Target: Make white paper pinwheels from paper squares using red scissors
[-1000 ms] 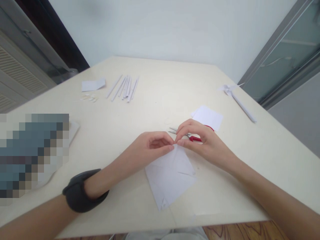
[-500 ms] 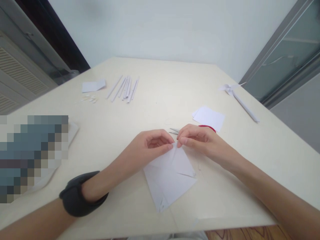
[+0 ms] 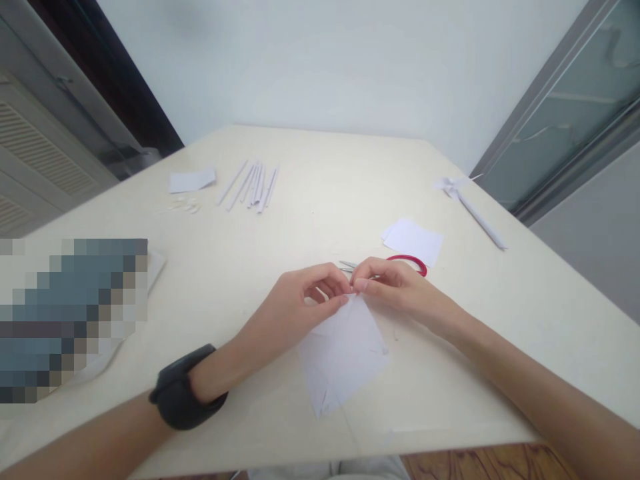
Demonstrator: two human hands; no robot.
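Note:
A square sheet of white paper (image 3: pixel 345 363), with slits near its corners, hangs in front of me by its far corner. My left hand (image 3: pixel 317 297) pinches that corner between thumb and fingertips. Right beside it, my right hand (image 3: pixel 383 283) is closed at the same tip, fingertips almost touching the left ones. The very tip is hidden by the fingers. Just behind my right hand lie red-handled scissors (image 3: pixel 425 270), their blades pointing left and partly covered by the hand.
Small white paper sheets (image 3: pixel 413 240) lie beyond the scissors. A paper pinwheel on a rolled stick (image 3: pixel 480 220) rests at the right. Rolled paper sticks (image 3: pixel 257 187), a folded paper (image 3: pixel 190 181) and small pale pieces (image 3: pixel 185 205) lie at back left. A pixelated area covers the left edge.
Both hands have drawn closer together at the paper's far corner. The sheet has shifted slightly and looks more lifted. More of the scissors' red handle shows as the view tilted a little.

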